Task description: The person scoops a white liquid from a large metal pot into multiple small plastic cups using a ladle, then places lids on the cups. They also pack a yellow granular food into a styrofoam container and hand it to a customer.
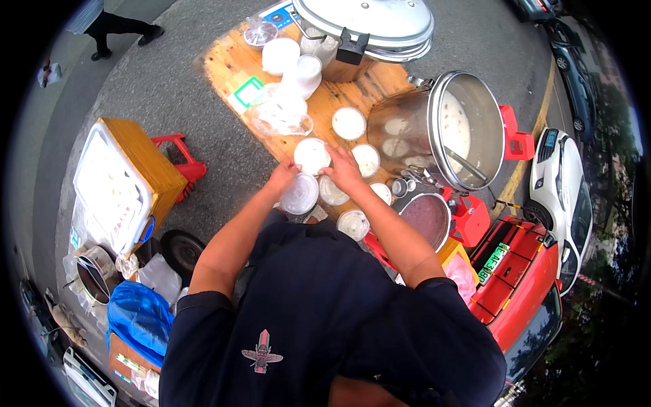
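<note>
A round plastic bowl [311,155] of white food is between my hands at the edge of a wooden tabletop [335,96]. My left hand [285,176] pinches its left rim. Around the right side are the fingers of my right hand [344,169]. A translucent plastic lid [300,194] lies beside my left wrist. Under and beside my right hand stand more filled bowls, among them one bowl [366,160] near the pot, another bowl [333,191] close to my thumb, and a third bowl [353,225] nearer my body. One more bowl [349,123] stands farther back.
A large steel pot [407,122] of white porridge-like food holds a ladle [465,165]. Behind are a lidded pot [366,23], stacked containers [302,76] and a plastic bag [279,112]. A smaller pot [424,219] is at right, a yellow box [152,173] at left.
</note>
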The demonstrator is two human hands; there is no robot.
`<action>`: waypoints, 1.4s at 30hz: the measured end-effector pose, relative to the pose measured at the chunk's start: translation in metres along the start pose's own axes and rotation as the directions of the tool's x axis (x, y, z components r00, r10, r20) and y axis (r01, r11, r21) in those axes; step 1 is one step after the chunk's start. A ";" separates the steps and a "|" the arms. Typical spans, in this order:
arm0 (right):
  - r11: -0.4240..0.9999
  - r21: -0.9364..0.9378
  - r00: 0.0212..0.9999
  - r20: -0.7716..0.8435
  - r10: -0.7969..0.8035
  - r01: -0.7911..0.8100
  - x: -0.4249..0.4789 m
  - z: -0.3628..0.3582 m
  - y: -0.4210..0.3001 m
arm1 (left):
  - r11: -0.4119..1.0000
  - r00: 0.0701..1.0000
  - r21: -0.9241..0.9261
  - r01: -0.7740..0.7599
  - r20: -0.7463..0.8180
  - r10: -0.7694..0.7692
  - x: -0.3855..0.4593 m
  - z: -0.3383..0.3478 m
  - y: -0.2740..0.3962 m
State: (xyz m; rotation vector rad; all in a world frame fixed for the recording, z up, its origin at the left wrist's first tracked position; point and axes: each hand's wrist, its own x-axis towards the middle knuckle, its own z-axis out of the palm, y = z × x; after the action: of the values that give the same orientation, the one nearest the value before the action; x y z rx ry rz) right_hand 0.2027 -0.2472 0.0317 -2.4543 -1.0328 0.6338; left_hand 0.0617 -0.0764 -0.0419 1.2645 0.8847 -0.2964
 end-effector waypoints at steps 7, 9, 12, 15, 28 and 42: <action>0.997 -0.035 0.996 -0.050 -0.071 0.070 -0.003 0.002 0.003 | 0.989 1.000 -0.148 0.026 -0.012 -0.028 -0.004 0.012 -0.013; 0.996 -0.030 0.994 -0.066 -0.087 0.085 -0.003 0.004 0.004 | 0.980 0.999 -0.198 0.032 -0.013 -0.036 -0.002 0.014 -0.014; 0.998 -0.001 0.997 -0.044 -0.065 0.065 -0.005 0.001 0.002 | 0.955 0.998 -0.289 0.060 -0.004 -0.064 -0.002 0.012 -0.018; 0.995 0.100 0.993 -0.114 -0.019 0.030 -0.011 0.000 -0.004 | 0.938 0.997 -0.338 0.073 0.027 -0.068 -0.004 0.010 -0.018; 0.999 0.036 0.984 -0.174 0.024 -0.018 -0.022 0.014 0.009 | 0.955 0.998 -0.293 -0.035 0.044 0.050 0.027 -0.006 -0.011; 0.885 0.466 1.000 -0.029 0.008 0.007 -0.055 -0.021 -0.048 | 0.791 0.997 -0.610 0.035 0.081 0.019 -0.052 0.000 0.035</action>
State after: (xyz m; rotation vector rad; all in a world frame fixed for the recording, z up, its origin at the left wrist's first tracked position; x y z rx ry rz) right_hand 0.1524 -0.2609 0.0875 -2.0334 -0.7579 0.7446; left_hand 0.0510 -0.0788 0.0199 0.6334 0.8220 -0.0506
